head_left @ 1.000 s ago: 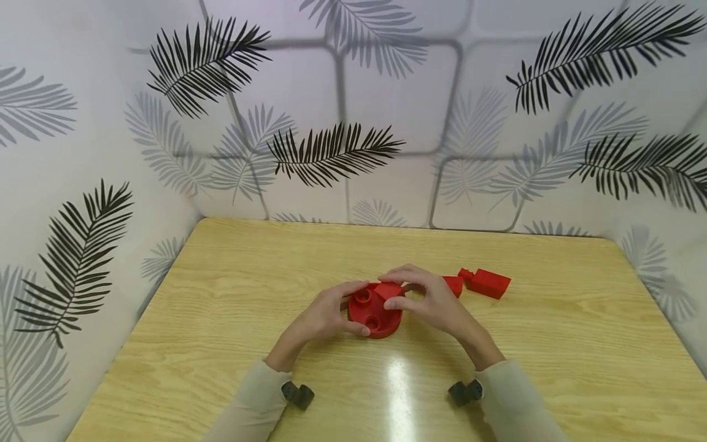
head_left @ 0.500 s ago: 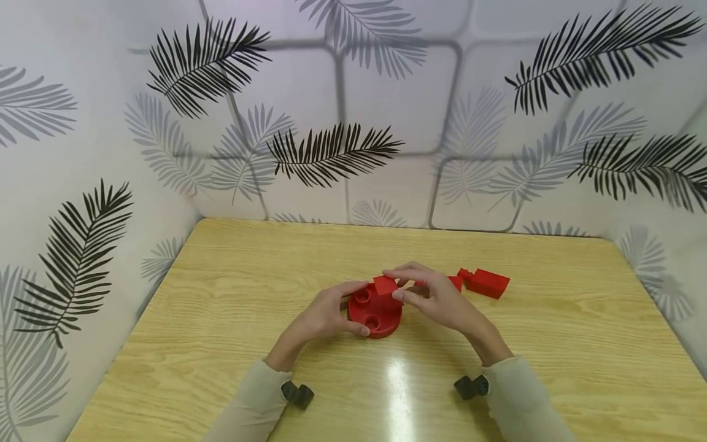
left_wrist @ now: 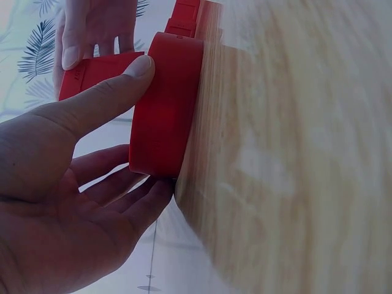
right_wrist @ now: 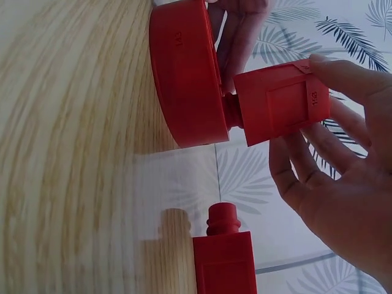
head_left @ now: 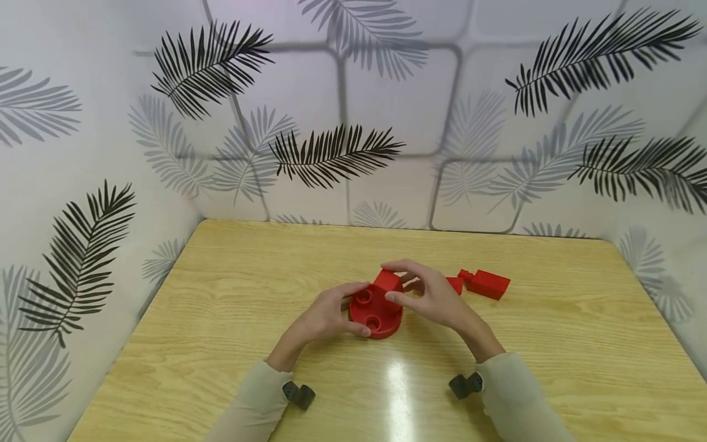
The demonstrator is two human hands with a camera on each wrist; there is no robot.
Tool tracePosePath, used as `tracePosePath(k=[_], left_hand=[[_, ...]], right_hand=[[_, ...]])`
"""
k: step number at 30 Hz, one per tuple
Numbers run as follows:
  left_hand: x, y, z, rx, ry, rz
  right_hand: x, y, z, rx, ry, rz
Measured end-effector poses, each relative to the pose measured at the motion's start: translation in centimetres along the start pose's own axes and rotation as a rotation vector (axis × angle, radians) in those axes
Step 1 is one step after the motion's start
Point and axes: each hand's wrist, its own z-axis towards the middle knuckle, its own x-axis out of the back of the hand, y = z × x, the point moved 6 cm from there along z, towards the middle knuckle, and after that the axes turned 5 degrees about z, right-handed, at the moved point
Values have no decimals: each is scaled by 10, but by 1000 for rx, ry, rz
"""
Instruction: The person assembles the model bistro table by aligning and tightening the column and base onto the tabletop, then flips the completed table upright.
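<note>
A round red base (head_left: 377, 316) with a raised rim and ring-shaped sockets lies on the table. My left hand (head_left: 326, 313) grips its left side, thumb on the near edge and fingers round the far edge. Between the thumb and fingers of my right hand (head_left: 433, 298) is a red block (right_wrist: 282, 101) marked 153. Its ribbed peg (right_wrist: 233, 111) points down over the right part of the base, its tip hidden behind the rim. In the left wrist view the block (left_wrist: 92, 73) stands above the base (left_wrist: 166, 107).
To the right, another red block with a ribbed peg (head_left: 488, 284) lies on the wooden table (head_left: 248, 264). One more red block (head_left: 454, 284) is partly hidden behind my right hand. A leaf-patterned wall covering (head_left: 397, 110) rises behind the table.
The block in my right hand tilted and shifted slightly right, then came back left over the base and now stands higher. My left hand and the base have hardly moved.
</note>
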Motion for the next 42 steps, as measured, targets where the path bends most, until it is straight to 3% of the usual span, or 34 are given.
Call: tracePosePath(k=[5, 14, 20, 26, 35, 42], left_hand=[[-1, 0, 1, 14, -8, 5], [-2, 2, 4, 27, -14, 8], [-1, 1, 4, 17, -6, 2], [-1, 2, 4, 8, 2, -5], [0, 0, 3, 20, -4, -20], [0, -2, 2, 27, 0, -28]], right_hand=[[4, 5, -1, -23, 14, -14], [17, 11, -9, -40, 87, 70], [22, 12, -15, -89, 152, -2], [21, 9, -18, -46, 115, -70], [31, 6, -32, -16, 117, -7], [30, 4, -37, -47, 108, 4]])
